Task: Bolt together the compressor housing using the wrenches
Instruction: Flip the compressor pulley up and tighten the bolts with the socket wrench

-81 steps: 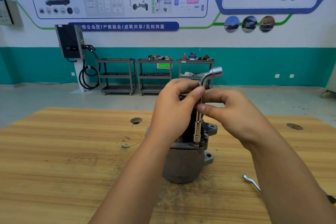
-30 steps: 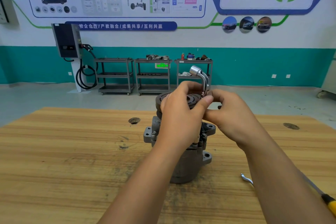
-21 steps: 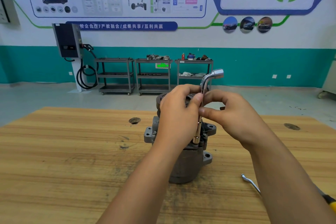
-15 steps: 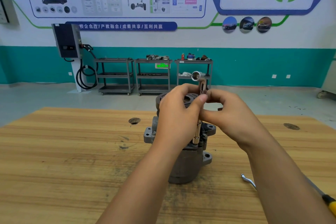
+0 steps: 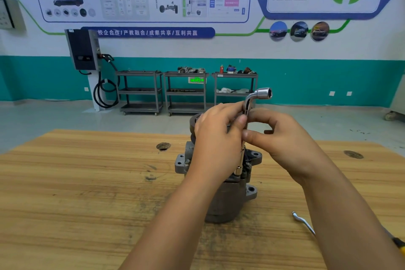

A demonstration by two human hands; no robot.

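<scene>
1. Housing [image 5: 228, 201] stands upright in the middle of the table [image 5: 76, 182], dark pulley end up, with flange ears jutting out on both sides.
2. The left ear [image 5: 180, 161] is untouched. Whether its fastener is fully seated is too small to tell.
3. The left grip [image 5: 217, 136] curls round the upper shaft of the wrench [image 5: 259, 93] just below the bend, with the thumb pressed against the steel.
4. The wrench stands nearly upright. Its lower socket sits on the housing's right flange, covering the bolt, and its free socket end points right above the knuckles.
5. The right grip [image 5: 285, 138] pinches the shaft between thumb and forefinger, just under the left thumb.
6. The step looks like running the bolt down by twirling the shaft.
   - Hold the shaft in line with the bolt and press down lightly so the socket does not ride off the head.
   - Pass the turn from one grip to the other in short rolls.
   - Once it stiffens, swing the bent arm as a lever.
   - Nothing clamps the housing, so it may twist or tip under that pull. One grip should then brace the body.
   - Snug the bolts evenly round the flange, not one hard at a time.
7. A second wrench [image 5: 303, 222] lies on the table at the right, partly behind the right forearm. A yellow-handled tool [image 5: 400, 245] lies at the edge of view.
</scene>
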